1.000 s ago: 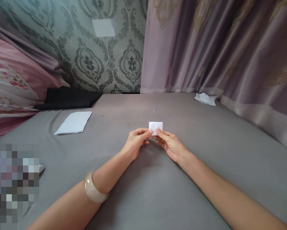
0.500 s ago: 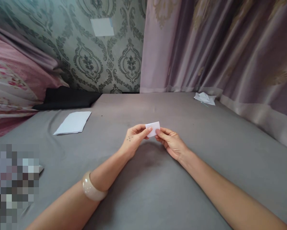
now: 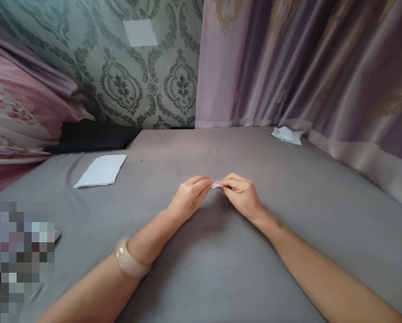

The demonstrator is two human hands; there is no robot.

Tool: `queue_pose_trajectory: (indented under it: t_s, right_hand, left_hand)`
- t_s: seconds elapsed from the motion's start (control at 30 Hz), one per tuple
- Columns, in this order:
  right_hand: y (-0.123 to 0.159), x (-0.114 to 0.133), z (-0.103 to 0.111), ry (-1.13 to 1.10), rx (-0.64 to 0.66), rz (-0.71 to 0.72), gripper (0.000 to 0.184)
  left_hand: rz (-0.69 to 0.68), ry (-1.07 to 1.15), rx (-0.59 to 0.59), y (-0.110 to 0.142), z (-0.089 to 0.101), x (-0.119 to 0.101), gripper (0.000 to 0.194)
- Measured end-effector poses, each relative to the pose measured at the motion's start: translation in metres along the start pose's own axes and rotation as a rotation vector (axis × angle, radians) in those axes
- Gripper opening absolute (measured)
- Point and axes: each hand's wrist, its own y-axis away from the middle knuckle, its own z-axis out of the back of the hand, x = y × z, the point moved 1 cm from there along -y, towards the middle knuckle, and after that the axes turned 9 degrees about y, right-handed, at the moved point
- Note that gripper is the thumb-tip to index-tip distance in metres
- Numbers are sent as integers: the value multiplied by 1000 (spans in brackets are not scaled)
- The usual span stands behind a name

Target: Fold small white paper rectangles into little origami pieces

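Between my hands is a small folded piece of white paper [image 3: 216, 185], seen nearly edge-on, so only a thin sliver of it shows. My left hand [image 3: 191, 195] pinches its left end, knuckles up, and a pale bangle [image 3: 130, 260] circles that forearm. The right end is pinched by my right hand [image 3: 243, 194], with thumb and forefinger pressed together. Both hands are held over the grey sheet [image 3: 201, 278]. My fingers hide most of the paper.
A stack of white paper [image 3: 101, 171] lies to the left, near a black cloth [image 3: 93, 136]. Crumpled white paper [image 3: 287, 134] sits at the back right by the purple curtain [image 3: 288, 67]. A white sheet [image 3: 140, 32] is on the patterned wall. The lower left corner is blurred out.
Both hands have rolled over so their backs face up. The paper, which showed its flat white face before, has tipped to nearly edge-on. Both hands keep hold of it.
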Motion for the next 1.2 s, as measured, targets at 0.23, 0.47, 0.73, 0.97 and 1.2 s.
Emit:
queue_pose_trajectory:
  t_s: [0.23, 0.47, 0.73, 0.97, 1.2]
  right_hand:
    - [4, -7, -1, 542, 131, 207, 32]
    - [9, 5, 4, 641, 361, 193, 36]
    - [11, 7, 10, 533, 374, 135, 34]
    - [7, 8, 12, 500, 363, 99, 22]
    - [1, -5, 11, 403, 353, 47, 19]
  left_hand:
    - [-228, -573, 232, 3, -1, 7, 26]
    - [-99, -589, 384, 8, -11, 3, 24]
    - [140, -242, 287, -3, 8, 22, 17]
    - [94, -297, 224, 2, 11, 23, 17]
    - [-28, -494, 239, 8, 7, 24, 29]
